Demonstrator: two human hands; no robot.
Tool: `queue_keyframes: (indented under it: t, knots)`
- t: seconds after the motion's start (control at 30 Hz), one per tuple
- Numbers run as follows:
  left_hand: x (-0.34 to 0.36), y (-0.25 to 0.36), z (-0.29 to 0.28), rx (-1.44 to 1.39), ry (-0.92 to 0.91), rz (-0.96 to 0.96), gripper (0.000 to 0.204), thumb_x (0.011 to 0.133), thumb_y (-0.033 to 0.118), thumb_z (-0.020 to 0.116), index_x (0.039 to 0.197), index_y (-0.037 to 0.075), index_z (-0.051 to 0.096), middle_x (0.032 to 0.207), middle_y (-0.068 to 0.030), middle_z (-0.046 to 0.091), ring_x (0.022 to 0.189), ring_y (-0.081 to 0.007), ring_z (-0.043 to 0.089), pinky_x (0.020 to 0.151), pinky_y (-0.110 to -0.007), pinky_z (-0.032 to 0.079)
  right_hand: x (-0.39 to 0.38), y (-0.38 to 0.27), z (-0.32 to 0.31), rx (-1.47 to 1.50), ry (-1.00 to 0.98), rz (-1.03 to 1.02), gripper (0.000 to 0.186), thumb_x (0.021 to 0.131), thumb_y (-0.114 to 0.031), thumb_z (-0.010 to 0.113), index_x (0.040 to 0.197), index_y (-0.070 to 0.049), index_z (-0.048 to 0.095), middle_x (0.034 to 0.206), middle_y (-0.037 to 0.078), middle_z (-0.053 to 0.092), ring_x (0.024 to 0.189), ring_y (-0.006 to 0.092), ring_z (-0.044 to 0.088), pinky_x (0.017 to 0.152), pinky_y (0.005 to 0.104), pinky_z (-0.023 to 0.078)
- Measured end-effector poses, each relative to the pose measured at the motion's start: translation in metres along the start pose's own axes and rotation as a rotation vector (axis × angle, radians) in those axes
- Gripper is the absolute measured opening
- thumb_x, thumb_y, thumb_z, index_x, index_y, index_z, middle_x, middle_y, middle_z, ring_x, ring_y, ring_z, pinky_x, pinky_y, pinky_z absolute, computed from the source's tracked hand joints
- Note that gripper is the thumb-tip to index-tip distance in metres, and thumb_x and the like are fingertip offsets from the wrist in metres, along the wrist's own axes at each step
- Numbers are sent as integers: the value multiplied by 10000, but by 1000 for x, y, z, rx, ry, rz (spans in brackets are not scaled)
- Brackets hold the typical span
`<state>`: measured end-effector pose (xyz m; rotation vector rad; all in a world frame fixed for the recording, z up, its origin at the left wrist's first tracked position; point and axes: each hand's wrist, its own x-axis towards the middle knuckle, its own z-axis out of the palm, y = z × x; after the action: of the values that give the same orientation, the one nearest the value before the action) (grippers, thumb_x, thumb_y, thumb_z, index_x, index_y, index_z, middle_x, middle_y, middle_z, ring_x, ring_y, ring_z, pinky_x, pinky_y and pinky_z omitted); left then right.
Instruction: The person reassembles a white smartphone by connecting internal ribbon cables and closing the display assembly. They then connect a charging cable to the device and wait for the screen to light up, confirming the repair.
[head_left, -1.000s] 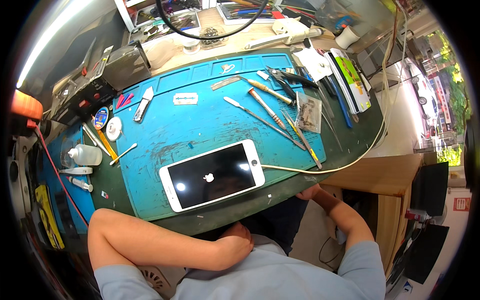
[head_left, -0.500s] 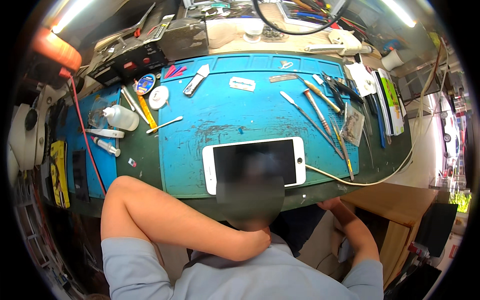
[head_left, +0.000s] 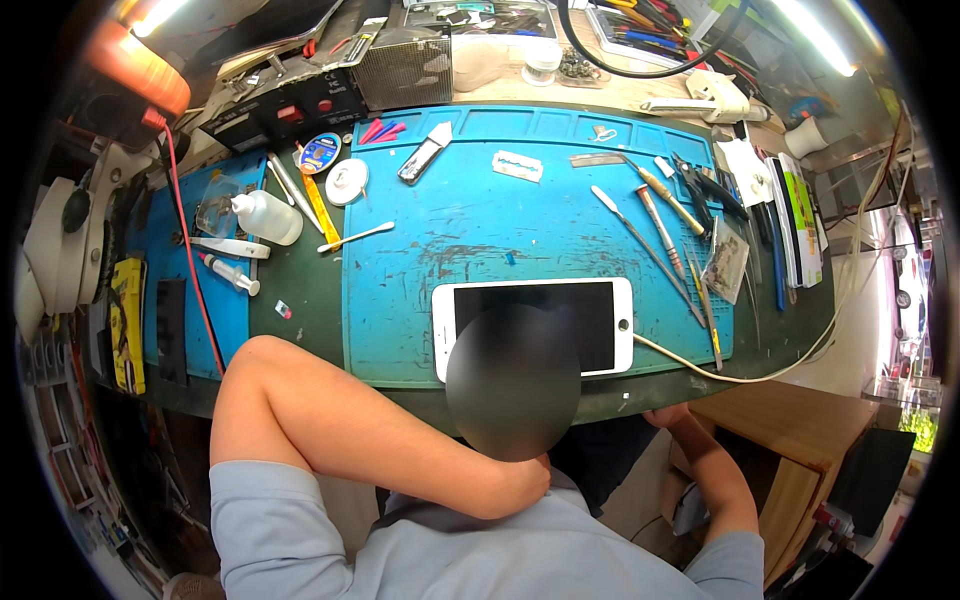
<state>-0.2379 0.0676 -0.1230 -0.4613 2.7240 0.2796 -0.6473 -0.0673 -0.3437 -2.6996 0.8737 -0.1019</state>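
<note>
White smartphone (head_left: 535, 325) flat on blue mat (head_left: 440, 240), cable plugged right | left hand (head_left: 520, 485) curled against chest | right hand (head_left: 668, 415) at bench edge, fingers unclear | small clear packet (head_left: 727, 268) right of phone, white label (head_left: 517, 165) above.

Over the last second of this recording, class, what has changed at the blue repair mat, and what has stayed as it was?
The white smartphone's screen, lit a second ago, is now dark. It lies in the same place on the blue repair mat, cable attached. The left hand stays against the chest, the right hand under the bench edge. Neither took or released anything; the metal tools lie as before.
</note>
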Motion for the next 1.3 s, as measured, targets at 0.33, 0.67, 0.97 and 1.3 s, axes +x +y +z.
queue_keyframes:
  t: [0.33, 0.67, 0.97, 1.3]
  knots:
    - [5, 3, 5, 27, -71, 53, 374, 901, 218, 610, 1202, -2, 647, 1188, -194, 695, 1092, -335, 672, 929, -477, 493, -1, -1, -3, 35, -9, 0, 468, 863, -363, 646, 1246, -95, 670, 1322, 170, 618, 1261, 411, 543, 1095, 527, 404]
    - [9, 8, 11, 86, -113, 71, 356, 909, 232, 608, 1179, 5, 651, 1161, -191, 702, 1077, -326, 676, 920, -466, 494, 3, 0, -2, 1, -21, -1, 439, 867, -356, 662, 1217, -92, 685, 1296, 163, 631, 1229, 403, 569, 1079, 514, 423]
    - [8, 7, 9, 64, -111, 75, 374, 889, 222, 618, 1184, -5, 651, 1159, -199, 702, 1045, -323, 685, 899, -437, 493, 3, -4, -5, -13, -1, -17, 438, 885, -348, 651, 1230, -81, 679, 1305, 168, 626, 1241, 410, 557, 1082, 527, 417]
    - [10, 7, 7, 70, -152, 90, 417, 894, 223, 619, 1237, -13, 632, 1220, -211, 684, 1092, -329, 675, 934, -460, 488, -1, 0, 0, -23, -20, -20, 450, 882, -342, 649, 1243, -74, 672, 1320, 171, 620, 1249, 403, 554, 1090, 521, 408]
